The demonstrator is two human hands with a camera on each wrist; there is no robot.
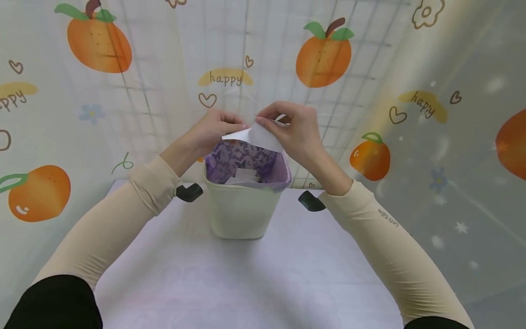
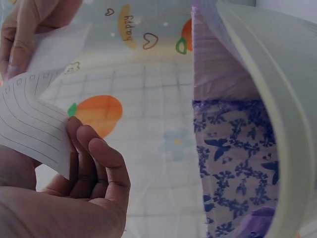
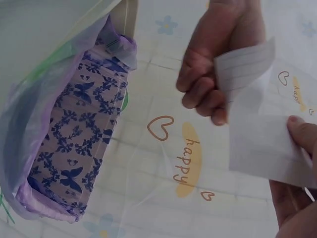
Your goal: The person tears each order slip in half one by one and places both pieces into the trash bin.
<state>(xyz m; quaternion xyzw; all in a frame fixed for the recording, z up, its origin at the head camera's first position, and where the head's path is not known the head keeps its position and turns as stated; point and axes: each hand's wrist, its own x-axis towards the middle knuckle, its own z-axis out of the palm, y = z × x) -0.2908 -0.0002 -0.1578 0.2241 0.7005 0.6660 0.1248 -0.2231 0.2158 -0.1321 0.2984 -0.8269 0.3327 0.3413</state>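
My left hand and right hand both pinch white paper above a pale bin. In the left wrist view the paper has printed lines and small boxes, and it curves between the hands. A plain white part shows in the right wrist view; whether it is one sheet or two pieces, I cannot tell. Below the hands stands the bin, lined with a purple bag patterned with flowers and butterflies. Pieces of white paper lie inside it.
The bin stands on a white-covered table. Behind it hangs a sheer curtain printed with oranges and hearts, with a wire grid showing through. Dark wrist straps sit below both forearms.
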